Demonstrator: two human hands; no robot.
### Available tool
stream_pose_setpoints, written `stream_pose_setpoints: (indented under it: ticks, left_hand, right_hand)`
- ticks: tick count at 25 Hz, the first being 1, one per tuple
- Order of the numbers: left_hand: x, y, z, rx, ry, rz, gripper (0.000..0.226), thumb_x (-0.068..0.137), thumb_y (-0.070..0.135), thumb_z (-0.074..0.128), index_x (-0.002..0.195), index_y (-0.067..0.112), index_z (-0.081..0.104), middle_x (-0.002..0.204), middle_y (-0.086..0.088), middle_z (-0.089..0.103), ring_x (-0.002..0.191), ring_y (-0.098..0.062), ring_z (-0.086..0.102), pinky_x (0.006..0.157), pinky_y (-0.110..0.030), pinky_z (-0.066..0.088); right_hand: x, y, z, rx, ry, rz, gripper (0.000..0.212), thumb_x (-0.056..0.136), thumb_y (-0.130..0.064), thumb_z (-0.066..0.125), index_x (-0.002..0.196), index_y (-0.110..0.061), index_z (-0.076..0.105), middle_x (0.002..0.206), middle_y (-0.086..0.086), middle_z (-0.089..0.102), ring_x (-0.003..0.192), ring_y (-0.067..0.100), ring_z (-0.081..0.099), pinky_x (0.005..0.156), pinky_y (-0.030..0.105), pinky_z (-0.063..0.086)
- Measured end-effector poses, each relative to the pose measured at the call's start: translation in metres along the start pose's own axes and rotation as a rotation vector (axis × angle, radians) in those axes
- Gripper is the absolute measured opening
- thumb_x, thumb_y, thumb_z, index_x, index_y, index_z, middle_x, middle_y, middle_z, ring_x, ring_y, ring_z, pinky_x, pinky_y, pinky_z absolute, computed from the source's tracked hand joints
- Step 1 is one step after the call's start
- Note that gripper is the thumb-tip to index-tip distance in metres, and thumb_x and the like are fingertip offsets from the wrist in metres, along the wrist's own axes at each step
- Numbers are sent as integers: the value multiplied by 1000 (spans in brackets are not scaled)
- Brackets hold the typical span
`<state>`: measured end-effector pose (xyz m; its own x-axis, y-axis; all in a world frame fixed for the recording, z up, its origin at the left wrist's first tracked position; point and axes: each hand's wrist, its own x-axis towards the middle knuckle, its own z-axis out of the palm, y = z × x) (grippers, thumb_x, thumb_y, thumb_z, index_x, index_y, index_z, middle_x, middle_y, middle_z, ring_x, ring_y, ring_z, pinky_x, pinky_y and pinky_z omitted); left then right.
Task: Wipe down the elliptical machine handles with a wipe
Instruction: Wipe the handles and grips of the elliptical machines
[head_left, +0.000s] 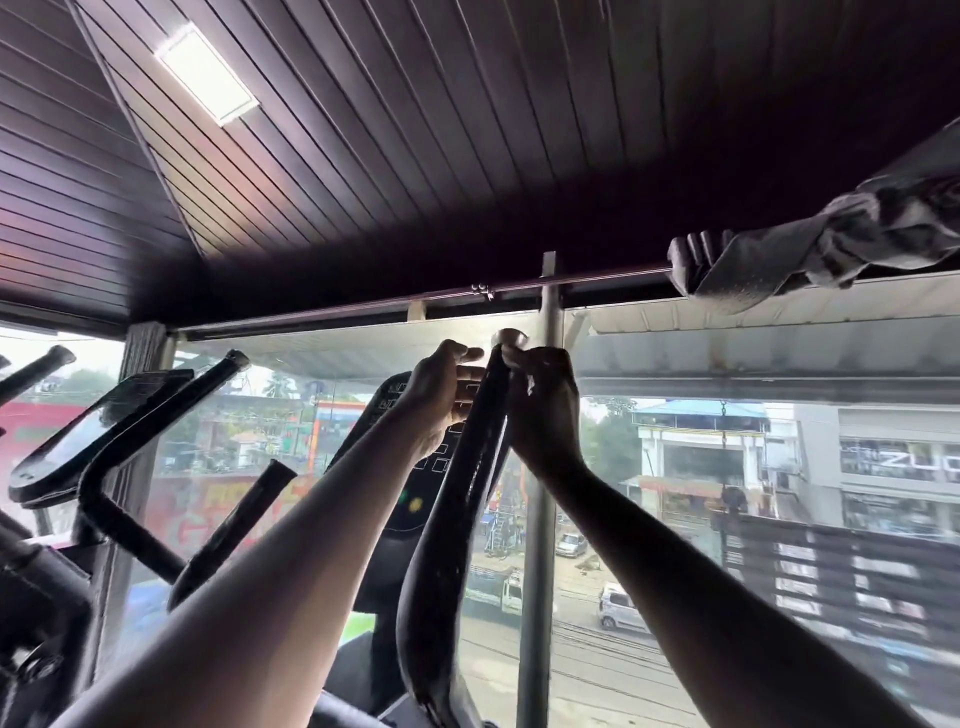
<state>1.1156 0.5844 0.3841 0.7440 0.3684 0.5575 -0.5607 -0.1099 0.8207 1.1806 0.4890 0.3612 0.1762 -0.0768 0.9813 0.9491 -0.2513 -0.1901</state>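
Your black elliptical handle (447, 499) rises near the middle, curved and glossy, its top end between your two hands. At far left stand a neighbouring machine's console (88, 431) and dark bars (130, 441); behind everything a wide window (727, 493) shows the street, under a slatted ceiling (415, 130) with a light panel (205, 73). Your left hand (441, 400) reaches up beside the handle, fingers curled near its top; whether it grips, you cannot tell. Your right hand (543, 400) is clenched round the handle top, a pale wipe (511, 340) bunched there.
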Motion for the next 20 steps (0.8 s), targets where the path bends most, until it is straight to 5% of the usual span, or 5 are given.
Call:
stream_pose_setpoints:
  ticks: [3, 5, 7, 10, 20]
  left_hand:
    - [-1, -1, 0, -23, -32, -10, 33, 99, 26, 32, 100, 12, 62, 86, -7, 63, 78, -22, 55, 79, -38, 40]
    - [-1, -2, 0, -33, -37, -7, 32, 99, 26, 33, 100, 13, 62, 86, -8, 63, 80, -23, 56, 80, -38, 40]
    - [-2, -3, -4, -45, -51, 1, 32, 99, 26, 33, 101, 13, 62, 87, -8, 62, 80, -22, 55, 82, -39, 41]
    - [-4, -4, -6, -79, -61, 4, 33, 100, 26, 32, 99, 12, 62, 85, -5, 62, 73, -18, 53, 75, -36, 41]
    - [-17, -8, -18, -177, -73, -27, 35, 101, 25, 29, 117, 10, 56, 89, -5, 60, 74, -15, 54, 69, -32, 43]
  right_hand:
    - [8, -16, -7, 155, 24, 212, 24, 96, -7, 51, 84, -16, 70, 72, -13, 64, 63, 4, 57, 64, 29, 47]
    - [17, -28, -10, 194, -21, 347, 35, 96, -11, 52, 64, -24, 55, 49, -15, 49, 45, 3, 48, 51, 27, 37]
    - [4, -35, -10, 107, -68, 288, 25, 97, -12, 51, 77, -22, 63, 70, -14, 52, 57, -3, 50, 57, 20, 45]
    - [-13, -25, -15, -191, -133, -134, 14, 91, -10, 59, 93, -12, 72, 100, 4, 62, 89, 16, 59, 72, 25, 49]
    - [20, -42, -29, -415, -648, -485, 16, 85, -7, 58, 84, -2, 73, 88, 12, 73, 90, 26, 64, 82, 27, 42]
